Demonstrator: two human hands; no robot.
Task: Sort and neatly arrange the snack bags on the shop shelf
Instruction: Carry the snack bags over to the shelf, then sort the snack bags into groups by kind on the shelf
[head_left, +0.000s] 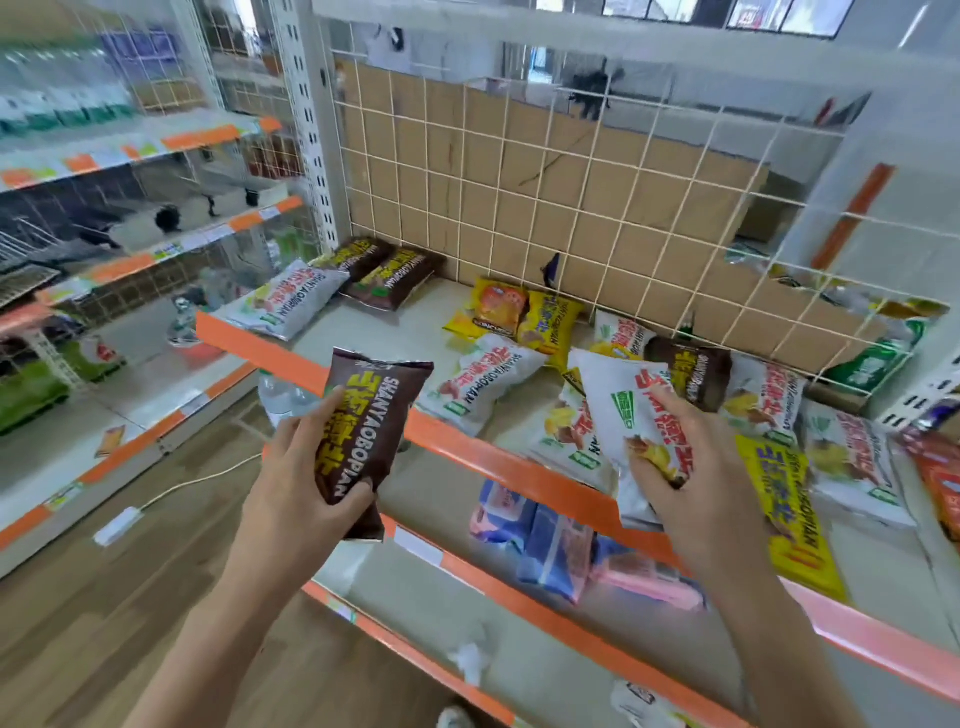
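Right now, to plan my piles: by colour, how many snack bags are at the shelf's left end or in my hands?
Brown bags: 3 (2 shelved, 1 in left hand)
White bags: 2 (1 shelved, 1 in right hand)
Total: 5

Bare shelf is lying open between the brown bags at left-rear and the loose pile crowding the right; wire grid is blocking the back.

- Left hand raised, fingers curled around a brown bag.
- Right hand extended forward, gripping a white bag, forearm bare.
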